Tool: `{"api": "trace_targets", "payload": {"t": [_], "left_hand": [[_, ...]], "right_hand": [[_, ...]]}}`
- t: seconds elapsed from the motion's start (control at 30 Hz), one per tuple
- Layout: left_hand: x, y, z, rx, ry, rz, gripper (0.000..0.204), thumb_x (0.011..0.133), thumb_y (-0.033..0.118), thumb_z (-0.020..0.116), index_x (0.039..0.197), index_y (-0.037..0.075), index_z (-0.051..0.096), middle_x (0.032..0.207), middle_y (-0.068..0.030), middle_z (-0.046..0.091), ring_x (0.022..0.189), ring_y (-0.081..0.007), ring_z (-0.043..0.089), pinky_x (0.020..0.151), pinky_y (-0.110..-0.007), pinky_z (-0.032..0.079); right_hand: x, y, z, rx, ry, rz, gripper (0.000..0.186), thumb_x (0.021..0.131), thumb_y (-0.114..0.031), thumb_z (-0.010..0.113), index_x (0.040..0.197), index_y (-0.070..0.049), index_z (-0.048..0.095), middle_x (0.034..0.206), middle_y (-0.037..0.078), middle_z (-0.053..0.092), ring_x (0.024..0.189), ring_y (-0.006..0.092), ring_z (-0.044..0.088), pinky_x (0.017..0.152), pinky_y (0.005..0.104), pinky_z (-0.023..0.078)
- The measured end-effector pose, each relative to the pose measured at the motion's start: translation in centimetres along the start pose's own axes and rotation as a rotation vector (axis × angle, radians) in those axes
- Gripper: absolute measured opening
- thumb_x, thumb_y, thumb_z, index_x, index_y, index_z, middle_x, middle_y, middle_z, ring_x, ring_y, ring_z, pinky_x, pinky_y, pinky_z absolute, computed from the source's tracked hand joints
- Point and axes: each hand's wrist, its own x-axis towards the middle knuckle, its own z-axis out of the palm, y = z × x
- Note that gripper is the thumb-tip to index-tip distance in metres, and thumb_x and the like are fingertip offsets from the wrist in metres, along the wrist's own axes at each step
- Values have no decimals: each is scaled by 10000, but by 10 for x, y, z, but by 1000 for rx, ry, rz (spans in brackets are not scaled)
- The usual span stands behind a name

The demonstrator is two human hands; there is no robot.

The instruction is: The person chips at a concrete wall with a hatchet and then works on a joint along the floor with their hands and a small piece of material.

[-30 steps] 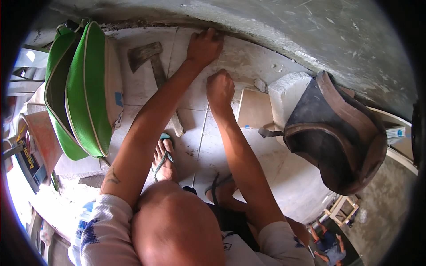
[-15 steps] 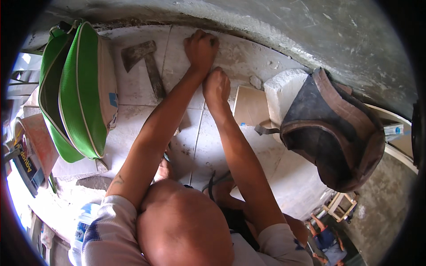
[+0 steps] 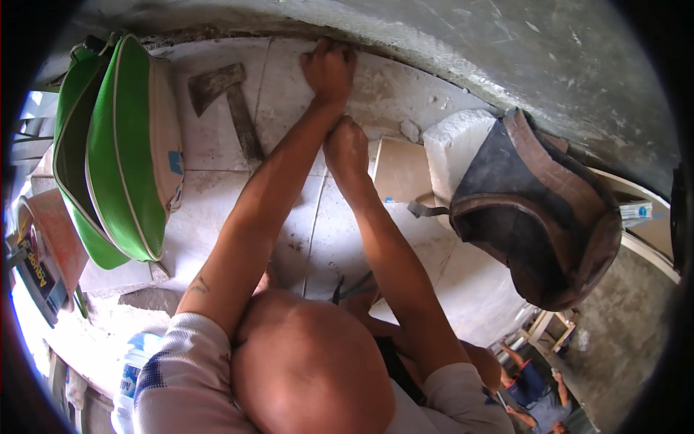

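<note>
My left hand [image 3: 329, 71] is closed with curled fingers, low over the white tiled floor [image 3: 217, 145] beside the foot of the wall. Just nearer to me, my right hand [image 3: 348, 150] is closed as well, right beside my left wrist. Whatever either hand may hold is hidden by the fingers. To the left of my hands lies a hatchet [image 3: 230, 98], its worn head toward the wall and part of its handle behind my left forearm. A brown flat board [image 3: 403, 170] and a rough white block [image 3: 455, 145] are to the right of my right hand.
An unzipped green bag [image 3: 126, 155] stands at the left, near a reddish bucket [image 3: 58, 224] and a plastic bottle [image 3: 134, 369]. A dark bag with brown trim [image 3: 538, 210] sits at the right. The grey wall [image 3: 463, 43] bounds the far side. Another person [image 3: 535, 390] is at lower right.
My left hand has shifted slightly toward the wall, and the gap between my two hands has widened a little. The whole view has drifted slightly. Both hands remain closed.
</note>
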Motion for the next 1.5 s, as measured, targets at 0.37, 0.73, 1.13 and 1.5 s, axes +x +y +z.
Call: {"api": "trace_targets", "payload": {"t": [0.37, 0.73, 1.13, 1.5], "left_hand": [[3, 0, 3, -11, 65, 25, 76, 743, 205, 705, 749, 131, 723, 848, -42, 661, 792, -219, 617, 741, -396, 408], [-6, -30, -25, -177, -124, 230, 299, 730, 158, 663, 1025, 119, 700, 983, -126, 605, 884, -286, 601, 833, -433, 431], [1, -24, -34, -61, -287, 276, 347, 726, 167, 643, 1067, 122, 685, 991, -152, 593, 919, -307, 597, 814, -456, 449], [23, -21, -30, 199, -519, 682, 262, 693, 273, 667, 797, 38, 715, 1109, -226, 598, 726, -315, 673, 682, -434, 530]], "right_hand": [[6, 8, 3, -7, -43, -121, 240, 828, -162, 619, 825, 73, 573, 783, 326, 621, 788, 481, 628, 702, 531, 499], [75, 29, -21, -1, 165, -176, 425, 766, -93, 619, 1174, 3, 552, 1082, 296, 586, 999, 445, 574, 845, 484, 477], [117, 38, -21, 0, 78, -322, 522, 707, -42, 566, 1224, -104, 607, 1104, 271, 590, 1054, 438, 554, 922, 475, 462], [116, 33, -20, -213, 92, -441, 472, 744, -69, 598, 1210, 3, 583, 1194, 292, 575, 1156, 447, 522, 1003, 467, 423]]}}
